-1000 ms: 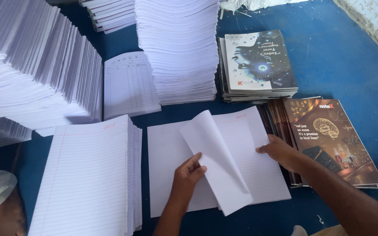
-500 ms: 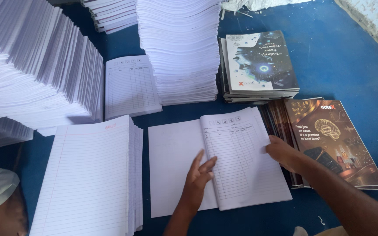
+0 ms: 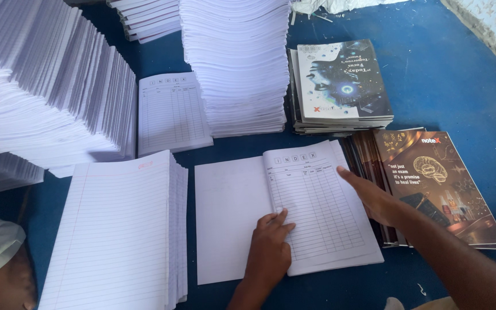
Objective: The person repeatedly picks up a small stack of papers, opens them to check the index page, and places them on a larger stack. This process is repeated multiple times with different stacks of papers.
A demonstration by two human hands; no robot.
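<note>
Far left: a tall, leaning stack of white paper [image 3: 41,97], and below it a thick pile of lined pages [image 3: 116,229] lying flat on the blue surface [image 3: 449,74]. Just right of that, further back, a low pile of printed forms [image 3: 170,112] beside a tall middle stack [image 3: 236,63]. In the centre, nearest the body, a blank white sheet [image 3: 228,218] with a printed form sheet [image 3: 317,206] lying over its right half, slightly turned clockwise. Left hand [image 3: 268,250] resting on the form's lower left corner, fingers flat and pressing, grip loose and empty, closed round nothing. Right hand [image 3: 374,198] laid flat along the form's right edge, palm down, grip likewise wide and empty. To the right, a fanned pile of brown covers [image 3: 437,183] just beside that hand, and behind it a squared pile of dark covers [image 3: 340,80]. For squaring the form well, probably best to pin with the left fingertips only, lightly, and nudge with the right palm until the long edges run parallel with the sheet beneath (a heavy press would likely drag the lower sheet along too). Worth watching the right wrist, close to the brown covers and apt to push them out of line. Smooth from the inner fold line outward, not toward it, to avoid a buckle.
</note>
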